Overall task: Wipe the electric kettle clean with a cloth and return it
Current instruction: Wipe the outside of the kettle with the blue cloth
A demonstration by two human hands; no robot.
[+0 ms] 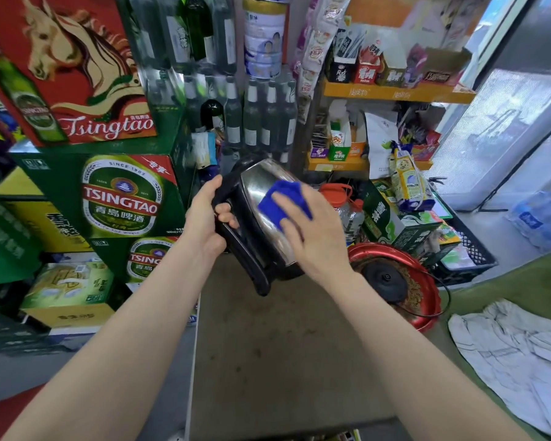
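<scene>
Wiping well seemingly meant the left hand (204, 214), wrapped round the black handle (240, 249), steadied the tilted kettle (260, 186) in the air near its base (385, 278) while the right hand (309, 237) pressed the blue cloth (283, 198) flat-fingered against the steel side.

The left hand (204, 214) and the right hand (312, 237) are bare; the left forearm (134, 313) and the right forearm (411, 338) are bare too, slim, uncovered as far as they show.

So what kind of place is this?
Most likely a small grocery shop or its stockroom: stacked Tsingtao beer cartons, orange shelves full of snack packets, and wrapped packs of bottles.
</scene>
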